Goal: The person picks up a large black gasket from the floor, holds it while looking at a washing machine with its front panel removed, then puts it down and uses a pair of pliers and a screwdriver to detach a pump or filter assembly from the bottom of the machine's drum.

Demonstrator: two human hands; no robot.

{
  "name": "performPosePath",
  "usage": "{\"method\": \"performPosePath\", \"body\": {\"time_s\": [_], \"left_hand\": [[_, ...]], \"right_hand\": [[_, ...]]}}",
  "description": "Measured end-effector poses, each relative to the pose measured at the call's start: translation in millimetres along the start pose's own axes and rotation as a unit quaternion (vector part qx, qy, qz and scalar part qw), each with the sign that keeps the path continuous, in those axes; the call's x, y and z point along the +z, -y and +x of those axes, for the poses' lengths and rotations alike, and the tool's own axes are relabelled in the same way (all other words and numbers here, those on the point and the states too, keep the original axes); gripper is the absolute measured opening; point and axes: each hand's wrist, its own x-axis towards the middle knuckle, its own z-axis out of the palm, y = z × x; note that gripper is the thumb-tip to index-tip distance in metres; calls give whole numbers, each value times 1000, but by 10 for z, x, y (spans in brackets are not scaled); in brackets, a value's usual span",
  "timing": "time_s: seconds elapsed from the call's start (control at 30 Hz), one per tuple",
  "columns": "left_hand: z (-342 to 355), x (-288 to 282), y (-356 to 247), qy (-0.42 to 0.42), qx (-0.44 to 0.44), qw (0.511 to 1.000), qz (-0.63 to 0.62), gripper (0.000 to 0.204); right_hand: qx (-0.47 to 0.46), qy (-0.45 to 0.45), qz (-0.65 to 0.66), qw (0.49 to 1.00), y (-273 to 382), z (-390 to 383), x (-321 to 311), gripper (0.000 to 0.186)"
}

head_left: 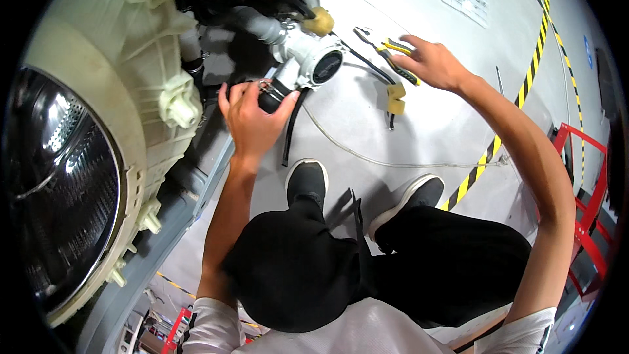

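Observation:
A white drain pump (303,52) with a round black cap hangs at the open side of a washing machine, joined to a grey ribbed hose (257,25). My left hand (252,118) is closed round the black part at the pump's lower end, where a wire clamp (267,86) sits by the fingers. Out to the right, my right hand (434,62) has its thumb and fingers at the handles of pliers (386,54) with black and yellow grips. The jaws point away to the left. Its other fingers are partly hidden.
The washing machine's tub and steel drum (65,177) fill the left side. Black hoses, yellow foam pieces (396,98) and a thin clear tube (373,164) lie on the floor. Black-and-yellow tape (532,59) and a red metal frame (593,196) are at the right.

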Motion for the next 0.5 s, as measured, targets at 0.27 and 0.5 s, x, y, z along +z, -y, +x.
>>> {"method": "performPosePath", "body": {"time_s": [0.27,0.5], "left_hand": [[39,-47,-53,16,21,1000,-4,48],[77,-100,-68,76,-39,996,6,51]], "right_hand": [[-27,-54,-243,968,-764,52,368,66],[36,-81,-230,969,-600,347,649,71]]}}
